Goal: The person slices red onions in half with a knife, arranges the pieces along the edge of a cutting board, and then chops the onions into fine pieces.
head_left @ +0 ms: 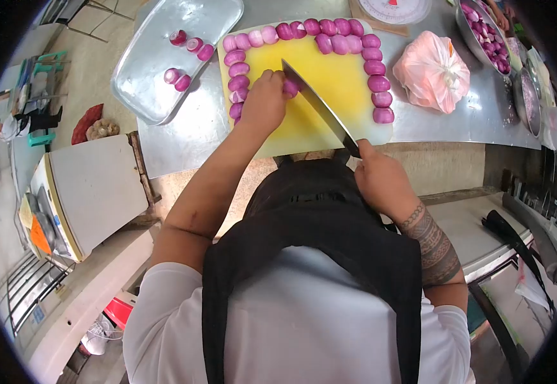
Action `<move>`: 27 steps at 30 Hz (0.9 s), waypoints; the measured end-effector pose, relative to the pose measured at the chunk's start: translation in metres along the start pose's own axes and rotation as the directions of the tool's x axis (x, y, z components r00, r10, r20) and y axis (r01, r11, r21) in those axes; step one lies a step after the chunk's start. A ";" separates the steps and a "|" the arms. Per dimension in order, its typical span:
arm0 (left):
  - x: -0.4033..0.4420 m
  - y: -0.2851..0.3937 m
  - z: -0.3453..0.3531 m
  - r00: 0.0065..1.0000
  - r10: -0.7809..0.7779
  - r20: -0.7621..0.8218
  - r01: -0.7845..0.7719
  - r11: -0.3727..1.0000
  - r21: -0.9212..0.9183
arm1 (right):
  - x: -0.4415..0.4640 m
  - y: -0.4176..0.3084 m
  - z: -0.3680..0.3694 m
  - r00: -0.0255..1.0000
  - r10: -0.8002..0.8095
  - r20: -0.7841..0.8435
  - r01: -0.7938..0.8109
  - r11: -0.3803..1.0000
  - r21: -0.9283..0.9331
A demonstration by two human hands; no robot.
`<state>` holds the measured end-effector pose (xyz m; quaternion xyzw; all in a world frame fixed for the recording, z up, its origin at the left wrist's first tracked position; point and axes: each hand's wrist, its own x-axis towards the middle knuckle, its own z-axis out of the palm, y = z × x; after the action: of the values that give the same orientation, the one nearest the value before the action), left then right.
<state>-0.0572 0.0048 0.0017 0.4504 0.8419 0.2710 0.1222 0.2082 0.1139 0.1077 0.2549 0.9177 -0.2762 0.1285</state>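
Shirt (313, 313) nearest, L hand (264, 99) pinching 1 onion (290, 88), R hand (382, 179) gripping 1 knife (321, 109), tray (144, 70) w/ 5.

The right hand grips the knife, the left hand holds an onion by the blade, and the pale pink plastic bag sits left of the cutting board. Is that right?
Not quite: the plastic bag sits right of the cutting board, as the head view shows. The right hand does grip the knife, and the left hand holds an onion by the blade.
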 end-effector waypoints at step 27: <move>-0.014 -0.006 0.001 0.996 -0.051 -0.069 0.044 0.995 -0.090 | 0.002 -0.017 0.011 0.990 -0.117 -0.080 0.107 0.987 -0.117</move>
<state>-0.0526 -0.0091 -0.0029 0.4145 0.8434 0.3206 0.1184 0.1985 0.0956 0.1056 0.2070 0.9494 -0.2197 0.0872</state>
